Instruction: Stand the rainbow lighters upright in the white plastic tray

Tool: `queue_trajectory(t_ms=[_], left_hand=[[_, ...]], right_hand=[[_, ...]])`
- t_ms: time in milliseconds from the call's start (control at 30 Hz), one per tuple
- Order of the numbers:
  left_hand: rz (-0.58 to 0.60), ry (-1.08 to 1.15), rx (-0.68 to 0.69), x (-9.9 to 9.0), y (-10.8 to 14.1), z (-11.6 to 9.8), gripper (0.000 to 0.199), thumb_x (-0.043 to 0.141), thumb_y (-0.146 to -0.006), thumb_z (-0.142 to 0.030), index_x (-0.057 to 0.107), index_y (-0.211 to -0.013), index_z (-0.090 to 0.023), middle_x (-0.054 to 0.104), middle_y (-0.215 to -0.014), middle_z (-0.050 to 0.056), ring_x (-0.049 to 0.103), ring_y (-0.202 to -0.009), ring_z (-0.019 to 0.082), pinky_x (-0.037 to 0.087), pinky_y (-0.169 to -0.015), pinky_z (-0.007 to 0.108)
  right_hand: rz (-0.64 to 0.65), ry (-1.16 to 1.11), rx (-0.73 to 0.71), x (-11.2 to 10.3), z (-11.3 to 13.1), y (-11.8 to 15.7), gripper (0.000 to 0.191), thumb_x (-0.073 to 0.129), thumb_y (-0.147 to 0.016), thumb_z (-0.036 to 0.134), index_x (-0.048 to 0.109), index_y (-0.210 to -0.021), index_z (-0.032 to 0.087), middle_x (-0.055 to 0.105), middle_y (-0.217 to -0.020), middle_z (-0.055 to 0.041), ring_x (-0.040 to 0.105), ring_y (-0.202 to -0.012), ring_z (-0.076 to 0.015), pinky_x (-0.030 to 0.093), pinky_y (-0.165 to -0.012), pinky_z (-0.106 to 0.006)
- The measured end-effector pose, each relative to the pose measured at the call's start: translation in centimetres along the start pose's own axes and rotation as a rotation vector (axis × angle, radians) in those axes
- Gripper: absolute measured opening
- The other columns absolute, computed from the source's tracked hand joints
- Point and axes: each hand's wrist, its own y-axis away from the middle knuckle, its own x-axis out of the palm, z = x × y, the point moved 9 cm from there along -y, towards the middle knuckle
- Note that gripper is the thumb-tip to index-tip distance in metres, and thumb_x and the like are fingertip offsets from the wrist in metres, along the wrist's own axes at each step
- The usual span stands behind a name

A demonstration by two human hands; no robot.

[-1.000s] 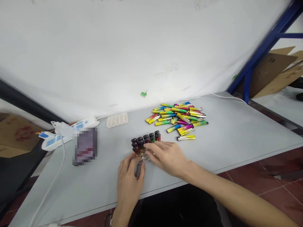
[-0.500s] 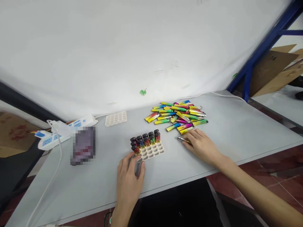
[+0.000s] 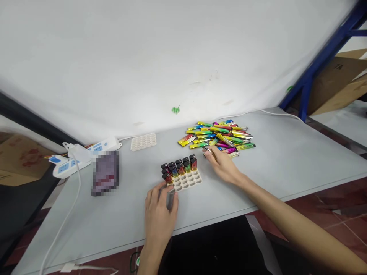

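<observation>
Slim silver-ended lighter point(image 3: 211, 154), clamped in the fingers of the right hand point(image 3: 225, 165), is near the shiny multicoloured heap point(image 3: 224, 139); left hand point(image 3: 159, 214), thumb and fingers apart, flanks the nearer off-white honeycomb tray point(image 3: 187, 183). I'd steady that, seating upright.

Lighter point(image 3: 210, 151) part-hidden in right hand point(image 3: 224, 165)

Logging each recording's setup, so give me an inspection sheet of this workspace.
Surface: grey tabletop against a white wall.
Handled things: upright lighters in the far part of a pale tray; loose lighters heaped beyond.
Clutter: power strip, second tray, pixelated item.
Hands: left hand at the pale tray's near-left corner; right hand holding one lighter.
Cables: white cable across the table's left; another along the wall.
Surroundings: cardboard boxes both sides; blue frame right.
</observation>
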Motion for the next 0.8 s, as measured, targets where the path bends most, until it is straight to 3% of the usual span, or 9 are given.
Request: queue_trajectory(t_ms=[167,333,567,633,800], left_hand=[[0.006,0.003,-0.002,0.0,0.0,0.0,0.018,0.055,-0.094,-0.029,0.064,-0.107,-0.020,0.061,-0.117,0.010,0.054,-0.111,0.027,0.048,-0.096,0.047],[0.017,-0.001,-0.006,0.2,-0.1,0.2,0.018,0.056,-0.093,-0.030,0.064,-0.106,-0.021,0.061,-0.117,0.009,0.054,-0.111,0.028,0.049,-0.095,0.047],[0.018,-0.007,-0.005,0.3,-0.1,0.2,0.018,0.056,-0.093,-0.030,0.064,-0.106,-0.021,0.060,-0.117,0.010,0.054,-0.110,0.028,0.049,-0.094,0.046],[0.025,-0.012,-0.011,0.3,-0.1,0.2,0.018,0.056,-0.093,-0.030,0.063,-0.106,-0.021,0.060,-0.117,0.010,0.054,-0.110,0.028,0.049,-0.094,0.046],[0.025,-0.012,-0.004,0.3,0.0,0.1,0.017,0.056,-0.093,-0.030,0.063,-0.107,-0.021,0.060,-0.117,0.009,0.054,-0.110,0.027,0.048,-0.096,0.046]], right_hand=[[0.035,-0.132,0.008,1.9,1.0,-2.1,0.027,0.034,-0.100,0.046,0.046,-0.093,0.023,0.060,-0.077,0.0004,0.055,-0.070,-0.0189,0.040,-0.068,-0.031],[0.025,-0.309,0.092,2.5,-0.3,-1.4,0.027,0.036,-0.099,0.047,0.048,-0.098,0.023,0.051,-0.068,0.0048,0.049,-0.061,-0.0162,0.040,-0.061,-0.028],[0.036,-0.731,0.270,2.9,-1.8,-0.6,0.057,0.029,-0.096,0.066,0.057,-0.078,0.020,0.027,-0.057,0.0061,0.027,-0.047,-0.0115,0.024,-0.044,-0.025],[0.041,-0.796,0.294,3.0,-1.8,-0.6,0.056,0.031,-0.094,0.069,0.056,-0.080,0.020,0.030,-0.057,0.0062,0.029,-0.046,-0.0105,0.025,-0.042,-0.024],[0.056,-0.878,0.219,2.7,-0.6,-0.5,0.039,0.049,-0.092,0.064,0.038,-0.089,0.026,0.056,-0.069,0.0056,0.053,-0.053,-0.0121,0.040,-0.044,-0.022]])
